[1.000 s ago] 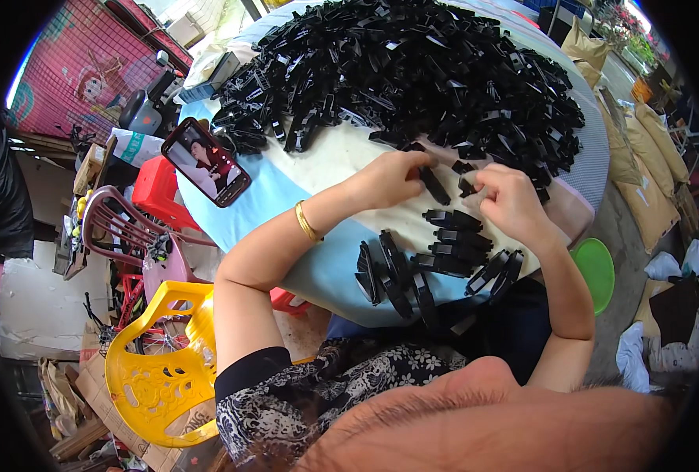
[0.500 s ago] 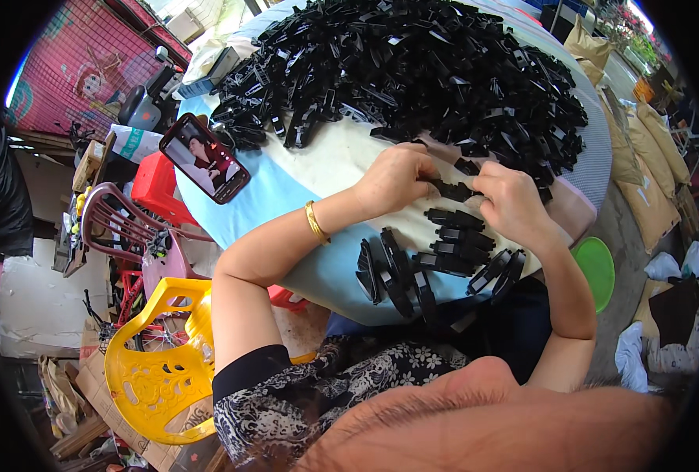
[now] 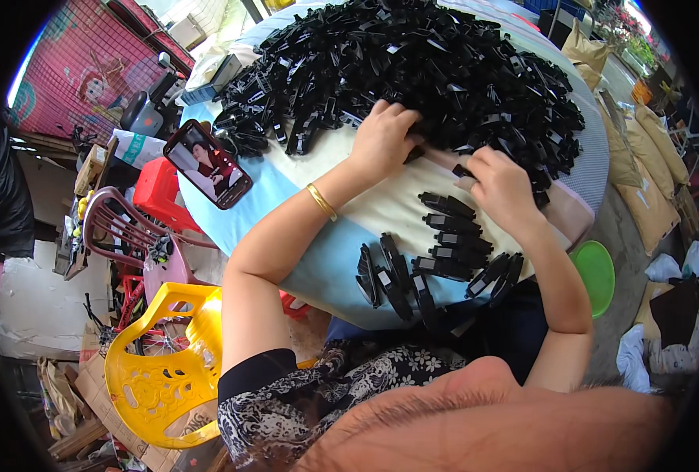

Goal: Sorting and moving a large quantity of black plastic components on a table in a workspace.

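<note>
Glossy black plastic is seen in the heap of parts (image 3: 412, 71) under the fingers of the left hand (image 3: 382, 140), and in the sorted pieces (image 3: 448, 244) just below the right hand (image 3: 500, 187). Matt cream cloth (image 3: 365, 200) is spread beneath both hands. A shiny gold-coloured metal bangle (image 3: 321, 201) is worn behind the left hand; a glossy-screened phone (image 3: 207, 164) lies further left, and smooth yellow plastic is shown by the chair (image 3: 157, 377).

Pile of clips (image 3: 412, 71) behind hands, phone (image 3: 208, 164) left
</note>
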